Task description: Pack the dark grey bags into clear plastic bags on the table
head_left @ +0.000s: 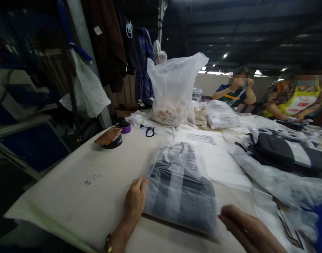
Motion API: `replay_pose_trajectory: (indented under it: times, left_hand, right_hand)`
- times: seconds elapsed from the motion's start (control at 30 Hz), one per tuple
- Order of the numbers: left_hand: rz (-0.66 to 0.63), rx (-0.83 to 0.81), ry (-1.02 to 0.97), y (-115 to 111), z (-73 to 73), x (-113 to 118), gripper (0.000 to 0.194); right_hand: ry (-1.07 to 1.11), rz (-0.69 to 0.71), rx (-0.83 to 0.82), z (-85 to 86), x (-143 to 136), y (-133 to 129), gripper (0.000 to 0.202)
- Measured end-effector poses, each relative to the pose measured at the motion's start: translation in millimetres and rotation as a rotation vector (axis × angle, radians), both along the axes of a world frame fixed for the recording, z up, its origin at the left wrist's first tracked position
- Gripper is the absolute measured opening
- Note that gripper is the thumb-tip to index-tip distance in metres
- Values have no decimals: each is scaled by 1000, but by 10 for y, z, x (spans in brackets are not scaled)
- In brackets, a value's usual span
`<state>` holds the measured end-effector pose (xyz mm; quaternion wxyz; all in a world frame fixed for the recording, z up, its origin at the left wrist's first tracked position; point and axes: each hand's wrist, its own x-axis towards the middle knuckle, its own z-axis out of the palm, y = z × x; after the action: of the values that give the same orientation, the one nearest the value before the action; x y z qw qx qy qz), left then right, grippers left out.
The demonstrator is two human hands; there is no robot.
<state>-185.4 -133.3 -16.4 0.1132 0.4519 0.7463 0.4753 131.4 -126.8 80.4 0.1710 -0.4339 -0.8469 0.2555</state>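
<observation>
A dark folded bag with a pale band round it lies inside a clear printed plastic bag [180, 189], flat on the table in front of me. My left hand [136, 196] grips the left edge of this package, thumb on top and fingers close together. Just off its right edge is my right hand [247, 225], blurred by motion, with a small gap to the plastic. How its fingers are held is not clear. Behind the package lies a stack of white printed plastic bags [203, 138].
More dark bags with a white band [289, 151] lie on plastic at right. A large translucent sack [176, 91] stands at the back. A phone [108, 136] rests on a black tape roll [113, 143], near glasses [149, 132]. Two people sit across the table.
</observation>
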Motion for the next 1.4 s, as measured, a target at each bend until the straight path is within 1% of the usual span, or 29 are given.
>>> replay_pose_trajectory:
  times: [0.07,0.1,0.13,0.2,0.27,0.33,0.4,0.47,0.57,0.7,0.73,0.8,0.83,0.9,0.93,1.0,1.03,1.07,1.1,1.13,1.2,1.23,1.3,1.33,1.37,1.4]
  left_hand:
    - [-9,16,-14,0,-3,37,42]
    - [-16,23,-21,-5,-4,47,41]
    - [-24,30,-25,-12,-6,52,40]
    - [-37,39,-28,-22,-22,47,39]
    - [-41,39,-23,-25,-52,35,39]
    - [-37,30,-16,-20,-84,27,41]
    - [-38,17,-11,-15,-106,25,41]
    - [-48,4,-7,-14,-112,27,40]
    - [-63,-11,-3,-18,-103,27,39]
    - [-68,-15,-4,-19,-98,18,36]
    - [-66,-15,-8,-18,-99,14,36]
    - [-63,-13,-19,-14,-98,7,36]
    - [-63,-11,-28,-13,-94,3,36]
    - [-66,-3,-49,-10,-81,0,37]
    - [-68,0,-61,-9,-73,2,37]
    - [-67,1,-86,-8,-59,10,38]
    - [-66,-2,-99,-8,-54,15,38]
    - [-65,-9,-112,-9,-51,17,40]
    - [-66,-18,-127,-11,-48,15,41]
    - [-69,-30,-143,-14,-43,5,43]
    - [-94,-67,-189,-15,-13,-44,47]
    - [-120,-92,-220,-10,18,-83,47]
    - [-207,-139,-287,22,115,-179,50]
    - [-272,-173,-347,51,178,-227,51]
    - [-341,-219,-427,91,245,-267,52]
    - [-405,-273,-514,140,311,-296,53]
  right_hand:
    - [-64,215,31,259,-588,151,28]
    - [-97,290,40,340,-851,228,28]
    - [-120,372,39,384,-1087,306,25]
    - [-202,463,59,375,-1478,464,20]
    - [-304,480,81,278,-1769,608,14]
    - [-378,431,90,158,-1967,716,10]
    - [-404,352,83,62,-2081,776,9]
    - [-421,272,75,8,-2127,795,10]
    - [-426,162,91,-22,-2109,808,12]
    - [-420,14,128,-21,-1962,926,38]
    - [-417,-4,131,-9,-1907,963,38]
    - [-406,-30,149,24,-1798,992,29]
    - [-398,-49,172,36,-1751,969,24]
    - [-373,-91,233,18,-1691,827,17]
    - [-351,-84,273,-25,-1679,713,18]
    - [-294,6,359,-189,-1668,450,26]
    - [-230,165,460,-299,-1654,329,34]
    - [-189,291,544,-414,-1622,232,44]
    - [-170,323,603,-523,-1564,169,52]
    - [-170,308,637,-613,-1473,142,57]
    - [-177,175,634,-707,-1195,189,55]
    - [-166,80,600,-708,-1023,251,51]
    - [-81,-167,470,-631,-677,411,44]
    - [-13,-312,353,-567,-532,493,45]
    - [73,-441,200,-496,-419,568,48]
    - [172,-524,17,-424,-344,632,53]
